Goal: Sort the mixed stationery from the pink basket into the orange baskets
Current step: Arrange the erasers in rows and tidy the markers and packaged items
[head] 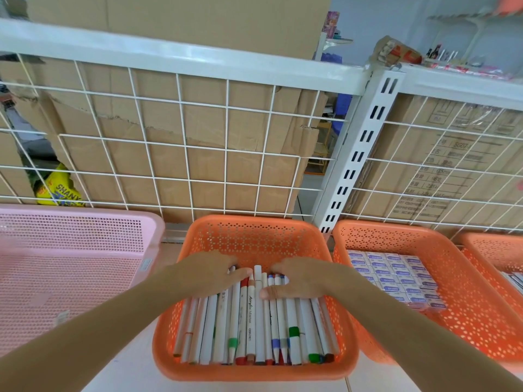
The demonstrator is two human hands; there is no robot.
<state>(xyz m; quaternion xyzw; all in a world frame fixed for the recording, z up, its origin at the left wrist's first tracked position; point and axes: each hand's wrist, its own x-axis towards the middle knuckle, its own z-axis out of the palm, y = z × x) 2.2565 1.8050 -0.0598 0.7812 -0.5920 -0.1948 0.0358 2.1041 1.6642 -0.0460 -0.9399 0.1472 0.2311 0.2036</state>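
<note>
Forearms come in from the bottom edge, with both hands down in the middle orange basket (254,373). Left hand (209,274) and right hand (300,281) lie flat on the far ends of the markers (254,329). Fingers are roughly straight and slightly spread, gripping nothing, and the thumbs point toward each other.

Markers lie side by side in one row, coloured ends toward the camera, covering the basket floor. Step looks like levelling and squaring that row. To do it well:
- Press lightly.
- Sweep outward from the centre so the barrels stay parallel.
- Settle the white one riding high in the middle.
- Drag nothing over the rim.

Pink basket (70,278) sits to the left, near the middle one; can't tell if they touch. Second orange basket (467,306) stands just beside on the right, holding packed eraser boxes (396,275). Third orange basket (495,250) is at the far right edge, contents mostly cut off. Wire grid (198,151), with cardboard boxes (212,123) behind it, closes off the back, so there is little room to push away. Nothing seems to block the hands.
</note>
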